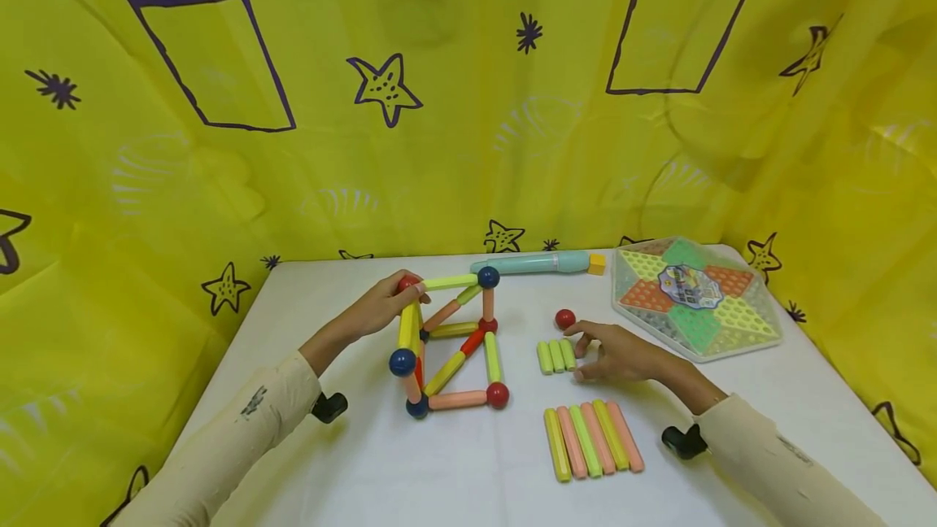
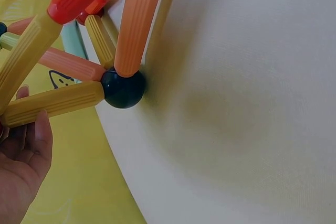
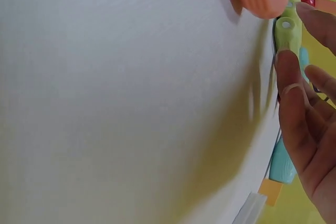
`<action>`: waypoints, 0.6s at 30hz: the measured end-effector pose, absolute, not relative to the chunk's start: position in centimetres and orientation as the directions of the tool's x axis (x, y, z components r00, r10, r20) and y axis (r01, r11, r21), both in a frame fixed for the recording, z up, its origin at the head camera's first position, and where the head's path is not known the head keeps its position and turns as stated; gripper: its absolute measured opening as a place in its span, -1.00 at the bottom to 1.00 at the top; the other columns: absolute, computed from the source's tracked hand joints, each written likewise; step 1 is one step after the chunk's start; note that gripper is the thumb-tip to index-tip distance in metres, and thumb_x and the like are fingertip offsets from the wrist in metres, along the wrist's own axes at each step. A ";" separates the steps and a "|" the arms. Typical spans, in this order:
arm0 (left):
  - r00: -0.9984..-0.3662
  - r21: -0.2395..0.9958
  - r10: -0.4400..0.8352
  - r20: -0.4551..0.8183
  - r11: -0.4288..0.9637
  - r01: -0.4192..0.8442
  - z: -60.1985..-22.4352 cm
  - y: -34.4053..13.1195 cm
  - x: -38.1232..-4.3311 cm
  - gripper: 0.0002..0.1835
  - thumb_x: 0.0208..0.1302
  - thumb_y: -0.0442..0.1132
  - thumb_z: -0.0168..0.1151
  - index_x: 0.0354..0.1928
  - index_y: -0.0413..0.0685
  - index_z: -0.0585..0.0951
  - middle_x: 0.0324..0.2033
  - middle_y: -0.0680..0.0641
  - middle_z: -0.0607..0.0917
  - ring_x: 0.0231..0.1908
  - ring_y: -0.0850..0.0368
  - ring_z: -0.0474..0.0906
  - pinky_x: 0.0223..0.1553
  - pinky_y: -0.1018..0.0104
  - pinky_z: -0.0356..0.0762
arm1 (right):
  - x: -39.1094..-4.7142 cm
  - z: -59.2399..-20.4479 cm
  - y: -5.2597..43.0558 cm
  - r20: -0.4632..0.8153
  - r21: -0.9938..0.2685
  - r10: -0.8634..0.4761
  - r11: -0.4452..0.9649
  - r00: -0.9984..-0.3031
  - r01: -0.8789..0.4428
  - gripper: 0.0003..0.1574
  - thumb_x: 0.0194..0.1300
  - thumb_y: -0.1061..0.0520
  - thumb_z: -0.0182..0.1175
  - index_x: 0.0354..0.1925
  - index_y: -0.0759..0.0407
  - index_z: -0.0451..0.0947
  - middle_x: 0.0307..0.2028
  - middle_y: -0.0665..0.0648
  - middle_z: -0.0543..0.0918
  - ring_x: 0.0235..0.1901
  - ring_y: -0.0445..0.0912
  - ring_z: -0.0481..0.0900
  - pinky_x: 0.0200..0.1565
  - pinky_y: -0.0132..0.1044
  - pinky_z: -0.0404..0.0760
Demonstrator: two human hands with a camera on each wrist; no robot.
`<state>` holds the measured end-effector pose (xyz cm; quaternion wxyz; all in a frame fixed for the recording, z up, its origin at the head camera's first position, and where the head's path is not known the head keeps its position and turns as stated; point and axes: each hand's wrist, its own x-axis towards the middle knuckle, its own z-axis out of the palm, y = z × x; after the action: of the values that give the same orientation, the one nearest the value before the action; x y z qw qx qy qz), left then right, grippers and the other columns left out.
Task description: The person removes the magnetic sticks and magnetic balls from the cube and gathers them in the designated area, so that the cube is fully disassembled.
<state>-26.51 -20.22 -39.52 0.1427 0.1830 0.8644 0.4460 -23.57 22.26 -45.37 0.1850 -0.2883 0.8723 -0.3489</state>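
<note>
Pale sleeves [image 1: 220,439] lie nearest, the left hand [image 1: 382,305] gripping an upper corner of the stick-and-ball frame [image 1: 448,371], presumably to steady it on the table [image 1: 439,478], while the right hand [image 1: 622,350], fingers parted, hovers beside three short green rods [image 1: 558,356], likely lined up for easy reach.

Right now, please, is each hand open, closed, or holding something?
Left hand: holding the stick-and-ball frame at an upper corner.
Right hand: open, by the short green sticks; touching or not, I cannot tell.
</note>
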 end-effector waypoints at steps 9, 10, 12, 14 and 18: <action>-0.891 0.822 0.447 -0.084 0.536 0.192 -39.6 -20.5 -26.6 -0.51 0.61 0.02 -0.12 0.21 -0.29 0.40 0.12 -0.32 0.63 0.07 -0.05 0.57 0.14 0.07 0.52 | -22.9 -44.1 21.5 -0.073 -0.759 -0.588 0.557 -0.806 -0.337 -0.43 0.34 0.11 0.32 0.22 0.32 0.43 -0.16 0.16 0.66 -0.60 -0.14 0.50 -0.50 -0.35 0.53; -0.890 0.821 0.448 -0.085 0.537 0.192 -39.6 -20.5 -26.5 -0.51 0.61 0.02 -0.12 0.21 -0.29 0.40 0.12 -0.32 0.63 0.08 -0.05 0.57 0.14 0.07 0.51 | -22.7 -43.9 20.9 -0.069 -0.772 -0.591 0.542 -0.803 -0.333 -0.45 0.35 0.12 0.32 0.20 0.33 0.45 -0.17 0.16 0.66 -0.60 -0.12 0.50 -0.50 -0.34 0.54; -0.892 0.821 0.444 -0.087 0.539 0.188 -39.5 -20.5 -26.5 -0.52 0.61 0.02 -0.12 0.21 -0.28 0.40 0.12 -0.31 0.63 0.07 -0.05 0.57 0.14 0.07 0.51 | -22.3 -43.5 19.3 -0.075 -0.791 -0.614 0.517 -0.786 -0.328 -0.49 0.35 0.12 0.32 0.16 0.33 0.47 -0.18 0.16 0.66 -0.59 -0.09 0.51 -0.48 -0.33 0.56; -0.893 0.819 0.441 -0.086 0.541 0.188 -39.5 -20.5 -26.4 -0.52 0.61 0.02 -0.12 0.20 -0.27 0.41 0.11 -0.30 0.64 0.07 -0.04 0.58 0.13 0.07 0.52 | -21.9 -43.3 17.4 -0.095 -0.798 -0.654 0.501 -0.751 -0.335 -0.50 0.36 0.09 0.31 0.15 0.31 0.49 -0.18 0.14 0.65 -0.53 -0.07 0.54 -0.44 -0.32 0.60; -0.899 0.819 0.431 -0.084 0.543 0.184 -39.4 -20.5 -26.0 -0.51 0.61 0.03 -0.12 0.20 -0.28 0.42 0.11 -0.29 0.65 0.08 -0.07 0.59 0.13 0.07 0.53 | -21.2 -43.4 13.7 -0.171 -0.734 -0.722 0.547 -0.670 -0.401 -0.54 0.31 -0.01 0.36 0.11 0.09 0.53 -0.14 0.05 0.66 -0.34 -0.09 0.59 -0.25 -0.29 0.63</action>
<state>-25.99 -20.49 -39.38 0.1390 0.1771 0.8673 0.4440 -21.24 13.71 -43.42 0.2346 -0.3313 0.8477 -0.3415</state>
